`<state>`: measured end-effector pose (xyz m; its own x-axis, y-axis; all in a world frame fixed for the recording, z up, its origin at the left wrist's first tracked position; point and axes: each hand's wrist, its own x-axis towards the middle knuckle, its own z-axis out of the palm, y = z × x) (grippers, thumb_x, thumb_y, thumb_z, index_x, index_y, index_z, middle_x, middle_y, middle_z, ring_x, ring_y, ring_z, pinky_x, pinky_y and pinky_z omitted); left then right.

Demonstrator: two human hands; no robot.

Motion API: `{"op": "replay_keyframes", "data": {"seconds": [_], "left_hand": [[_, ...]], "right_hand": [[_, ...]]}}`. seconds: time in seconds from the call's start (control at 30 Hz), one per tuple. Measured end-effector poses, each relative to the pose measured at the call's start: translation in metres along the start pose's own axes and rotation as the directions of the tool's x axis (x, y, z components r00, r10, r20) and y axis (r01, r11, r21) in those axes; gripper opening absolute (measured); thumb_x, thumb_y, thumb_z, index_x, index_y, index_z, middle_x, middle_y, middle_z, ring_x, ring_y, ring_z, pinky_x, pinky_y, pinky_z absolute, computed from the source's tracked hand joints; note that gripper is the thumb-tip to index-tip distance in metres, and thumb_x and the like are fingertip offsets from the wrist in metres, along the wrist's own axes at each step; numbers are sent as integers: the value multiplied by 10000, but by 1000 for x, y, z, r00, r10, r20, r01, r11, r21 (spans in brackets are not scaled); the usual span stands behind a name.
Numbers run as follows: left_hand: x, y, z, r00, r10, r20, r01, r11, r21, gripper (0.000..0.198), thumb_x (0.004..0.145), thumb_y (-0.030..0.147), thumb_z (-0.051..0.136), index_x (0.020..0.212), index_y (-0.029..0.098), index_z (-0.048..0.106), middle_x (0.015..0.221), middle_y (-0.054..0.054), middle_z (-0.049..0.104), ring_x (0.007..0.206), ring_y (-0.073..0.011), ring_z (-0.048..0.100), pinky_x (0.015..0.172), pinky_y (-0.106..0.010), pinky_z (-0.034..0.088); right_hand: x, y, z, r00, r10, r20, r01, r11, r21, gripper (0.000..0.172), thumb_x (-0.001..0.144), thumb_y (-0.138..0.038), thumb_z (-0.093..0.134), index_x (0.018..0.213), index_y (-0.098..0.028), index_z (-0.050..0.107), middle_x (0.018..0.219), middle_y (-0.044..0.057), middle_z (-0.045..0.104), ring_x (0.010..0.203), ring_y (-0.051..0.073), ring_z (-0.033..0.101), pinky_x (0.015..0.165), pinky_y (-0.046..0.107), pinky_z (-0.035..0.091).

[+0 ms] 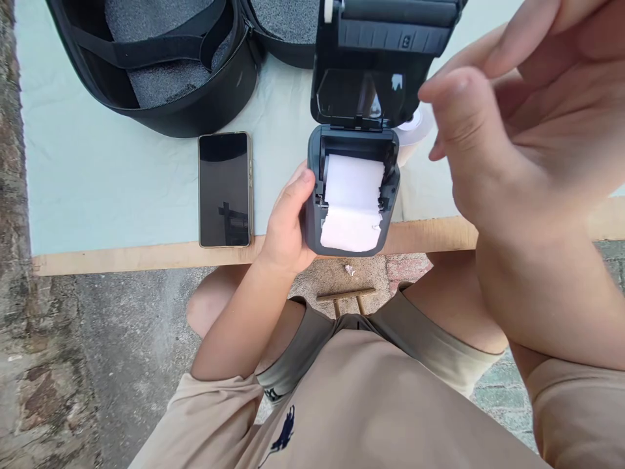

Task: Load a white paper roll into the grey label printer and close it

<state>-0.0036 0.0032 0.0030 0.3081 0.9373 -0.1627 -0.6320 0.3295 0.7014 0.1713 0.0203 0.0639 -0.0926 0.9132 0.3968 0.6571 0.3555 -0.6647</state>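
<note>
My left hand [288, 228] grips the left side of a small black label printer [312, 244] at the table's front edge. Its fingers go behind the body, with the thumb on the side. The printer's lid [364, 98] stands swung up, showing a dark roller and a clear window. In the bay sits white paper [354, 202], its end lying over the front with a ragged edge. My right hand [532, 111] is raised close to the camera, right of the lid, fingers apart and nothing seen in it. Whether a fingertip touches the lid's edge I cannot tell.
A phone [224, 189] lies face up left of the printer. Behind it, a black zip case [215, 101] lies unzipped, with grey foam and a strap inside. Partly hidden behind the printer is a pale roll [415, 127]. A pale cloth [107, 189] covers the wooden table [146, 257].
</note>
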Motion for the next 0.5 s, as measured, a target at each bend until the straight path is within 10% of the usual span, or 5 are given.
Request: {"op": "replay_keyframes", "data": {"seconds": [0.07, 0.13, 0.3, 0.5], "left_hand": [[0, 0, 0, 1000, -14, -25, 14, 1000, 0, 266, 976, 358, 451, 992, 232, 685, 1091, -58, 748, 1395, -264, 543, 1118, -387, 508], [0, -1, 1, 998, -28, -55, 28, 1000, 11, 247, 965, 371, 477, 1024, 236, 676, 1117, -54, 741, 1384, -267, 551, 1103, -383, 517], [-1, -2, 2, 994, -24, -109, 35, 994, 103, 235, 949, 393, 517, 1026, 238, 674, 1135, -51, 729, 1375, -261, 558, 1070, -336, 533], [-2, -3, 3, 994, -30, -104, 36, 998, 51, 209, 948, 384, 548, 1014, 229, 672, 1114, -56, 727, 1361, -266, 575, 1061, -332, 535]], "right_hand": [[1, 1, 1, 996, -84, -28, 81, 993, -88, 136, 890, -344, 611, 827, -226, 587, 819, 13, 609, 642, 164, 593, 598, 350, 398], [2, 1, 1, 972, -151, 181, 189, 957, -218, 100, 865, -332, 617, 846, -234, 611, 740, -9, 637, 577, 149, 562, 573, 333, 378], [4, 5, 8, 900, -29, 434, 236, 871, -431, 176, 832, -343, 604, 990, -269, 621, 722, 4, 651, 593, 176, 531, 530, 308, 277], [2, -3, -6, 890, -126, 438, 245, 943, -227, 209, 826, -364, 634, 1006, -259, 611, 742, -27, 648, 508, 102, 437, 504, 296, 314]]}}
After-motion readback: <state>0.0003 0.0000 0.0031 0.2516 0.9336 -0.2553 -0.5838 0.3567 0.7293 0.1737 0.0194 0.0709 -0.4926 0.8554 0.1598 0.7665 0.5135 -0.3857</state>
